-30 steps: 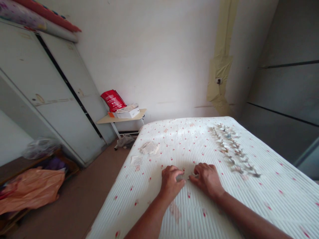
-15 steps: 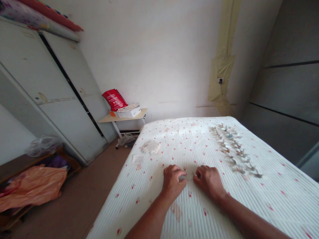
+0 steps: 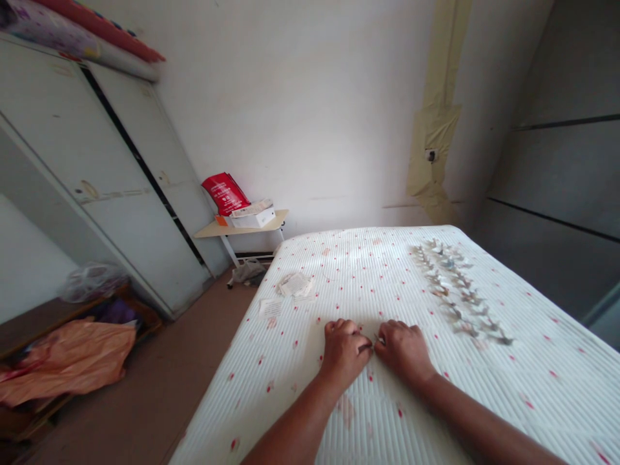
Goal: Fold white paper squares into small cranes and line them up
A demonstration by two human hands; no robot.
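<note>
Head | left hand (image 3: 345, 349): small item (image 3: 365, 347) | white box (image 3: 260, 220): papers (image 3: 252, 208) atop, contents hidden

Muted daylight leaves the mattress (image 3: 349, 278) palest toward its far end; panels (image 3: 562, 168) right of it sink into gloom. Folded papers (image 3: 469, 297) on it look blurred, the left hand (image 3: 345, 349) softly shaded, outer edges stretched.

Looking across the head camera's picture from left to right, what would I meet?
Crumpled orange plastic, red plastic bag with white lettering, pale printed paper pieces, bare left hand, bare right hand, rows of small folded paper figures.
</note>
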